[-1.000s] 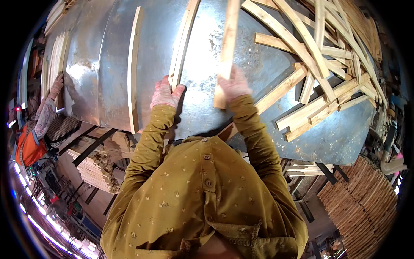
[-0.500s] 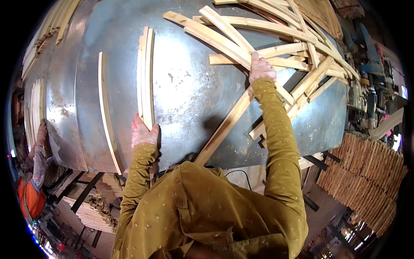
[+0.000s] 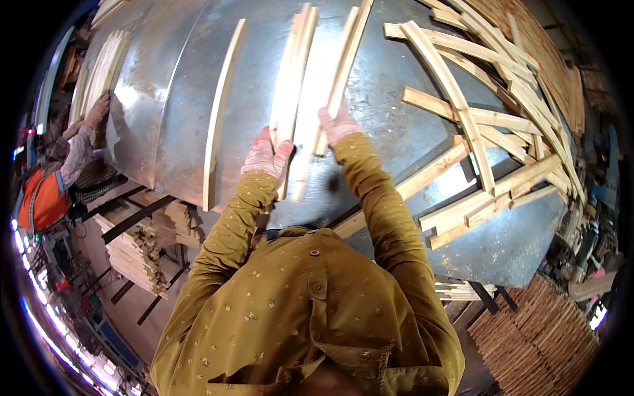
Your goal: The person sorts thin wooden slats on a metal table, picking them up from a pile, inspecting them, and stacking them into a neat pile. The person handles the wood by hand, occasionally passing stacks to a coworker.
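My left hand (image 3: 266, 156), in a pale pinkish glove, is closed around the near end of a few narrow wooden strips (image 3: 294, 79) standing side by side on the metal table (image 3: 181, 132). Its thumb lies on their right side, the fingers on their left. Just to the right, my right hand (image 3: 339, 125), gloved alike, grips two wooden strips (image 3: 348, 59) close to their near end; they slant away up the table. A single slightly bowed strip (image 3: 223, 112) lies apart on the left. Glare blurs the surface between the two groups.
Crisscrossed wooden strips (image 3: 502, 119) heap up at the right. One slanting strip (image 3: 432, 170) passes under my right forearm. At the far left a co-worker's hand (image 3: 98, 111) touches another bundle of strips (image 3: 105, 69). Stacked wood (image 3: 535, 336) stands beyond the table's near right edge.
My right hand has come left from the heap with two strips, beside the bundle at my left hand. The view has shifted, so the table's things appear farther right.
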Available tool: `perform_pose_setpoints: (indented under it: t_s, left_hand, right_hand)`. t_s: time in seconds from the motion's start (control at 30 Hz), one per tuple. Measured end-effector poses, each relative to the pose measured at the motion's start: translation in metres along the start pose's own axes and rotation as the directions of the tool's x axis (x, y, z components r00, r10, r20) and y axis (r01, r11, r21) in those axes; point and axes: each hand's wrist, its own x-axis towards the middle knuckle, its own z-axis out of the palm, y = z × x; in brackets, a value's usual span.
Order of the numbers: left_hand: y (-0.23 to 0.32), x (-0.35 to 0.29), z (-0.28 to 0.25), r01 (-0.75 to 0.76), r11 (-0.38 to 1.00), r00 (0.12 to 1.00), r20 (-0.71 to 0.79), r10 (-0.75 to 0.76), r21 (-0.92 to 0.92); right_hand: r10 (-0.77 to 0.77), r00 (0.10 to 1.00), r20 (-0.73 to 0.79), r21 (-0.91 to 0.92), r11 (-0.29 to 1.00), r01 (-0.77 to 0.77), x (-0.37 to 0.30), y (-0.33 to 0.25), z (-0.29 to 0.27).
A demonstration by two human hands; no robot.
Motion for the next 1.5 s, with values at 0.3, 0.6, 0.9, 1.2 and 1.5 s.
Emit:
perform_pose_setpoints:
  t_s: [0.3, 0.6, 0.9, 1.2, 1.5]
  left_hand:
    - [0.035, -0.005, -0.011, 0.076, 0.995, 0.981, 0.176, -0.087, 0.068]
    - [0.067, 0.0, -0.011, 0.194, 0.938, 0.957, 0.155, -0.245, 0.287]
    - [0.05, 0.011, -0.018, 0.232, 0.902, 0.953, 0.1, -0.286, 0.365]
    - [0.049, 0.009, -0.01, 0.239, 0.909, 0.971, -0.063, -0.231, 0.342]
    - [0.039, -0.001, 0.001, 0.145, 0.894, 0.986, -0.132, -0.097, 0.424]
  right_hand:
    - [-0.085, 0.894, 0.439, -0.502, 0.802, 0.323, -0.074, -0.016, -0.018]
    - [-0.059, 0.92, -0.386, -0.738, 0.619, -0.27, 0.028, 0.138, -0.238]
    - [-0.698, 0.698, -0.157, -0.958, 0.28, 0.064, 0.182, 0.069, -0.314]
    - [-0.01, 0.995, -0.101, -0.864, 0.497, -0.083, 0.209, 0.035, -0.318]
    - [0.064, 0.978, -0.199, -0.646, 0.742, -0.179, 0.05, 0.111, -0.256]
